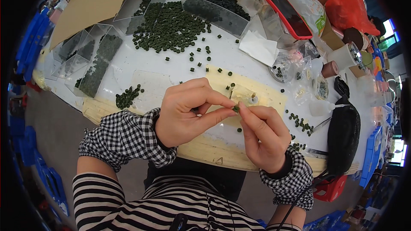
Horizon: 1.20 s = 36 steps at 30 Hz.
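Over the near edge of the white table, my left hand point(190, 113) and my right hand point(265, 132) meet fingertip to fingertip. Both pinch one small dark green spool-shaped piece point(236, 108) between thumb and index finger. Most of the piece is covered by the fingers. Just beyond the fingertips stands a small fixture with a brass-coloured tip point(253, 97) on yellowish tape. A small heap of like green pieces point(126, 97) lies left of my left hand. More loose green pieces point(302, 123) are scattered right of my right hand.
A large pile of green pieces point(171, 25) spreads across the back. Clear plastic boxes point(100, 64) with pieces stand at the left, another bin point(214, 15) behind. A red-cased phone point(289, 15), folded white tissue point(259, 48), tweezers point(322, 124) and a black mesh pouch point(343, 134) sit rightward.
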Motion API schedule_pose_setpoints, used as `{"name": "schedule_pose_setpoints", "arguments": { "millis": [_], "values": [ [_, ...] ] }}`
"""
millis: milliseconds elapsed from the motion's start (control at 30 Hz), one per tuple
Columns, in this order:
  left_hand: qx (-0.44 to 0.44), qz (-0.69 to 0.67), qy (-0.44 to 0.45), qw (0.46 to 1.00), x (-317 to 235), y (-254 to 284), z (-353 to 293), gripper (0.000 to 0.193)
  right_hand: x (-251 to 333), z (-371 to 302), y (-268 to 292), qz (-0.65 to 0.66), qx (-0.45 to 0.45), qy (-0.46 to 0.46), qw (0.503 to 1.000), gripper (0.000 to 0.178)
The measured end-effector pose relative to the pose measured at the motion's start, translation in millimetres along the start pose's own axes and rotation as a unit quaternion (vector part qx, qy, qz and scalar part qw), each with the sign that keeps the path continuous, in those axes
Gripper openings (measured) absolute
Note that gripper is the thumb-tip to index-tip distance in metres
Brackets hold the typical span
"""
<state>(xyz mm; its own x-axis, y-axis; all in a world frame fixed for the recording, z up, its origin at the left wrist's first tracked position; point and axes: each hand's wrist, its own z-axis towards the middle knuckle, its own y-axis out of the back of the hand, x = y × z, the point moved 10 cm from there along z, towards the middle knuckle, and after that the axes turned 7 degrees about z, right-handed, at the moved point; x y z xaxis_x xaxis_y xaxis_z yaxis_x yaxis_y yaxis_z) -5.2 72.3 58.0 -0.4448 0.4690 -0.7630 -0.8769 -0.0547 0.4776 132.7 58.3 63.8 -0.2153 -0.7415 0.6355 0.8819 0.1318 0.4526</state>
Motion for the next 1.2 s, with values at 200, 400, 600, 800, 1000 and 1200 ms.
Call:
{"name": "schedule_pose_setpoints", "arguments": {
  "millis": [200, 400, 600, 800, 1000, 1200],
  "values": [
    [-0.001, 0.011, -0.014, 1.0, -2.2, 0.6, -0.4, 0.021, -0.8, -0.3, -0.7, -0.001, -0.001, 0.0, 1.0, 0.041],
    [0.011, 0.008, -0.005, 1.0, -0.6, -1.7, 0.7, 0.021, -0.4, -0.3, 0.2, -0.002, -0.003, 0.0, 1.0, 0.041],
    [0.073, -0.177, 0.21, 0.959, 41.7, -23.7, -6.9, 0.014, -2.7, 3.3, 19.9, -0.055, -0.042, -0.013, 0.997, 0.037],
    [0.106, -0.234, 0.317, 0.913, 55.9, -36.6, -15.0, 0.017, -23.2, 16.6, 25.3, -0.134, -0.04, -0.055, 0.989, 0.026],
    [0.103, -0.192, 0.216, 0.952, 45.7, -33.7, -9.9, 0.016, -22.6, 17.0, 23.6, -0.146, -0.023, -0.023, 0.989, 0.02],
    [0.104, -0.113, 0.136, 0.979, 28.0, -28.3, -5.7, 0.015, -9.2, 10.8, 56.7, 0.015, -0.14, -0.018, 0.99, 0.012]
  ]
}}
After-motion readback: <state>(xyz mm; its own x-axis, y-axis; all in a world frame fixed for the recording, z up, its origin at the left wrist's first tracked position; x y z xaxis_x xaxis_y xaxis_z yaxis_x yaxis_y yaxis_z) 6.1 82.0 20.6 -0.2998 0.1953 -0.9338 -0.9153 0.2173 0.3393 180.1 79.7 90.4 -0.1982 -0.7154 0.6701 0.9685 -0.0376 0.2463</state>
